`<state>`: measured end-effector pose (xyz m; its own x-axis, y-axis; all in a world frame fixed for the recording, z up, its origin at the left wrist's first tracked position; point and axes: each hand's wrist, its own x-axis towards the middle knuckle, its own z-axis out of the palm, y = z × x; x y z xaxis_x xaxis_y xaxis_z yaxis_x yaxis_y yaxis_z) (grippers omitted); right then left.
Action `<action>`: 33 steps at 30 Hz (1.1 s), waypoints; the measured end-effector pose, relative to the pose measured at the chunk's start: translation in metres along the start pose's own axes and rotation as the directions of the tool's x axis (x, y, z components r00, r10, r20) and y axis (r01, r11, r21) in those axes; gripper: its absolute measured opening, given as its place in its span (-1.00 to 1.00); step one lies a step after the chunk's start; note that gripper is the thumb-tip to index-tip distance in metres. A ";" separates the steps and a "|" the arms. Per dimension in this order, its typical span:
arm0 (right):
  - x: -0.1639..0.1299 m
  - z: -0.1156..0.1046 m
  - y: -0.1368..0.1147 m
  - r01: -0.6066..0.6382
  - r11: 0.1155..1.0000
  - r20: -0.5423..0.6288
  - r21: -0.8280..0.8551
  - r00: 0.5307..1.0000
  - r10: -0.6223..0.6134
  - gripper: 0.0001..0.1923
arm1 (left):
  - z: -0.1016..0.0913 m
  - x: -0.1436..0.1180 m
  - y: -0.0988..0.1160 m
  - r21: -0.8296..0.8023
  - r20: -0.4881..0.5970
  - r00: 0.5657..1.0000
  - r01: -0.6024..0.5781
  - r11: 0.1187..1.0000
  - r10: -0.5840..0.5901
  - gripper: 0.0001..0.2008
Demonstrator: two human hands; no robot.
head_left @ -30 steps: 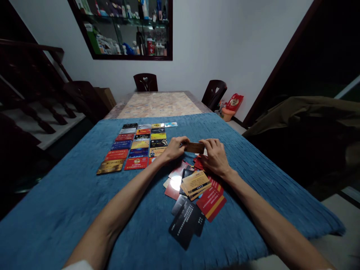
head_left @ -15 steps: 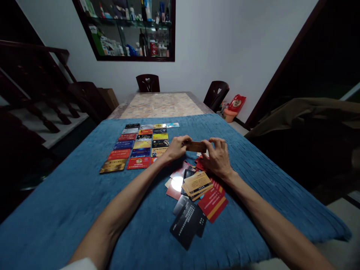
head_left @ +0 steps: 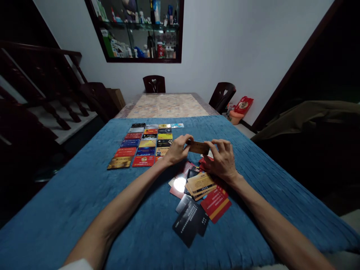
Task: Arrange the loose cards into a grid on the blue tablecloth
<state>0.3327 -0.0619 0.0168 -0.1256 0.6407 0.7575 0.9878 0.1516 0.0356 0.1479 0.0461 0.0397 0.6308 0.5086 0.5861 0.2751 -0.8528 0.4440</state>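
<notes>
Between my two hands a dark brownish-gold card [head_left: 199, 147] is held up above the table. My left hand [head_left: 178, 149] pinches its left end, and my right hand [head_left: 223, 156] pinches its right end with thumb and fingers. Below them lies a loose, overlapping pile of cards: tan cards [head_left: 201, 183], red cards [head_left: 216, 204] and black cards [head_left: 189, 221], with a bright glare on one. To the left, more cards lie face up in neat columns, among them a gold card [head_left: 119, 162], a red card [head_left: 143, 161] and a blue card [head_left: 145, 151].
A blue cloth [head_left: 84, 210] covers the near part of the table [head_left: 165, 105]. Dark chairs [head_left: 154, 84] stand at its far side. A light blue card [head_left: 177, 125] lies at the top right of the columns. A glass-shelved cabinet [head_left: 143, 27] is set into the wall.
The view has shifted slightly, so the scene sits a little further right. Both hands still hold the card, which is tilted slightly differently.
</notes>
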 end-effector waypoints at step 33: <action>0.046 0.046 -0.109 0.200 0.868 0.177 0.455 0.935 -0.308 -0.57 | -0.121 -0.130 -0.042 0.356 0.111 0.993 -0.070 0.932 0.032 -0.55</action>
<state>0.2148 -0.0142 0.0175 -0.4383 0.6856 0.5812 0.7903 0.6020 -0.1140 -0.0328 0.0301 0.0270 0.7161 0.4645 0.5210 0.4706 -0.8725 0.1310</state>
